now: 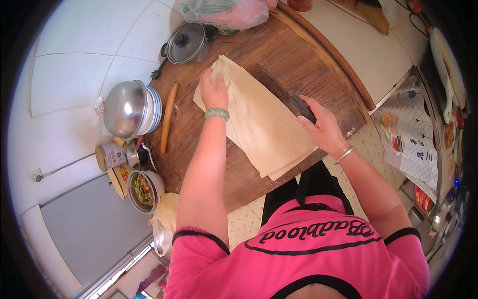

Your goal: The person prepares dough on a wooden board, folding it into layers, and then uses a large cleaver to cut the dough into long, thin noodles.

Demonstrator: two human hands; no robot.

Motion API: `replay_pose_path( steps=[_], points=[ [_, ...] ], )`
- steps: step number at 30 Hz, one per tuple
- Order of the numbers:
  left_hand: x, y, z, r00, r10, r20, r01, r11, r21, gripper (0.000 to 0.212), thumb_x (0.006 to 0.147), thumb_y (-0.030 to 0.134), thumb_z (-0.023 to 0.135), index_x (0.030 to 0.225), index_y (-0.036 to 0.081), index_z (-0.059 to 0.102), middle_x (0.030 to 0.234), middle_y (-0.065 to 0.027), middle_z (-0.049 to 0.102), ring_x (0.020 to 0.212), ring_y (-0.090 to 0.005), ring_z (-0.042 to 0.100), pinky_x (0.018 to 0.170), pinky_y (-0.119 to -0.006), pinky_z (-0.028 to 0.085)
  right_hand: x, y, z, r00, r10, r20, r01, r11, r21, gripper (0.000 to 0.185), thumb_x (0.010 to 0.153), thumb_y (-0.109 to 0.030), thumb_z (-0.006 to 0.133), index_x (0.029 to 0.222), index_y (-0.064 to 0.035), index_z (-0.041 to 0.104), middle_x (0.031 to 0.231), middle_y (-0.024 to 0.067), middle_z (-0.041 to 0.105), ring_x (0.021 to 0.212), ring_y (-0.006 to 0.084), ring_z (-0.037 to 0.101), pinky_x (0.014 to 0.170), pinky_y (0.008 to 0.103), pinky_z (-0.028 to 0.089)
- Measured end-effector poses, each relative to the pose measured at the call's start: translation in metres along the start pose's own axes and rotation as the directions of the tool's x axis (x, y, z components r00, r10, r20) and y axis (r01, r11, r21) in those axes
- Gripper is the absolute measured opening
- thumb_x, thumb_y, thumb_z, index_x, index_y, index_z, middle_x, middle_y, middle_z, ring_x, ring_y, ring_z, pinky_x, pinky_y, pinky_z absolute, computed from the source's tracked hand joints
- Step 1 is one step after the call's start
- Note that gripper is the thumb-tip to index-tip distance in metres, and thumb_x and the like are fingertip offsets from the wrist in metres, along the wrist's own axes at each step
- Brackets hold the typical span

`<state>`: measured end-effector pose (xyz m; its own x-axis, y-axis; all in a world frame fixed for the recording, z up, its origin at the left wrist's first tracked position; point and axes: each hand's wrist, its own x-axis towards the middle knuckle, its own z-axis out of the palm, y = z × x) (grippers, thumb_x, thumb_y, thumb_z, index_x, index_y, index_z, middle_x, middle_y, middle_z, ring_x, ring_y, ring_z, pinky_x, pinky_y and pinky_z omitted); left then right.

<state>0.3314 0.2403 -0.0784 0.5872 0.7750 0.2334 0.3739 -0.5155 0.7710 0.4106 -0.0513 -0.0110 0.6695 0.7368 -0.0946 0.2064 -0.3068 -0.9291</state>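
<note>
A broad sheet of rolled dough [261, 116], folded in layers, lies on the round wooden table [242, 179]. My left hand [214, 89] touches its far left part, thumb and fingers apart, with creased layers around them. Whether those fingers grip the dough is unclear. My right hand [323, 129] is closed around the dark handle of a kitchen knife [276, 84]. The blade points away from me and lies along the dough's right side. It looks dark against the wood, so contact with the dough is hard to judge.
Left of the dough lies a wooden rolling pin [169, 117]. Beyond it stand a metal bowl [125, 110] over stacked bowls, and a bowl of cut vegetables [145, 191]. A lidded pot [185, 43] and a plastic bag [227, 15] sit at the far edge.
</note>
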Motion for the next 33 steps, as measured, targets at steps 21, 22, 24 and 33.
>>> replay_pose_path(
  steps=[21,22,24,33],
  points=[
    [-0.051,0.032,0.004,0.942,-0.051,0.332,-0.162,0.797,0.582,0.071,0.089,0.041,0.044,0.140,-0.001,0.021,0.148,-0.0167,0.018,0.138,-0.0296,0.013,0.112,-0.041,0.008,0.017,-0.003,0.025,0.963,0.110,0.246,-0.161,0.966,0.200,0.045,0.086,-0.017,0.057,0.124,0.0009,0.043,0.104,0.0208,0.060,0.097,0.0291,0.060,0.084,0.0339,0.045],
    [-0.055,0.030,0.001,0.943,-0.063,0.328,-0.153,0.792,0.591,0.071,0.088,0.041,0.044,0.140,-0.001,0.021,0.148,-0.0169,0.018,0.138,-0.0298,0.013,0.112,-0.041,0.009,0.013,-0.005,0.027,0.961,0.109,0.255,-0.157,0.972,0.175,0.045,0.086,-0.017,0.057,0.124,0.0009,0.042,0.105,0.0208,0.060,0.097,0.0293,0.059,0.084,0.0341,0.045],
    [-0.061,0.027,-0.005,0.942,-0.053,0.331,-0.165,0.787,0.595,0.070,0.088,0.041,0.044,0.140,-0.002,0.022,0.147,-0.0173,0.018,0.137,-0.0306,0.013,0.112,-0.042,0.008,0.008,-0.003,0.031,0.963,0.107,0.245,-0.152,0.973,0.171,0.045,0.086,-0.017,0.057,0.125,0.0008,0.042,0.105,0.0208,0.060,0.097,0.0294,0.060,0.084,0.0343,0.045],
    [-0.056,0.037,0.007,0.938,0.035,0.346,-0.251,0.757,0.603,0.069,0.088,0.041,0.044,0.139,-0.002,0.025,0.148,-0.0158,0.018,0.137,-0.0329,0.014,0.110,-0.049,0.007,0.009,-0.002,0.041,0.983,0.001,0.184,-0.027,0.990,0.136,0.045,0.086,-0.016,0.057,0.125,-0.0009,0.042,0.102,0.0201,0.060,0.093,0.0293,0.060,0.081,0.0350,0.046]
  ],
)
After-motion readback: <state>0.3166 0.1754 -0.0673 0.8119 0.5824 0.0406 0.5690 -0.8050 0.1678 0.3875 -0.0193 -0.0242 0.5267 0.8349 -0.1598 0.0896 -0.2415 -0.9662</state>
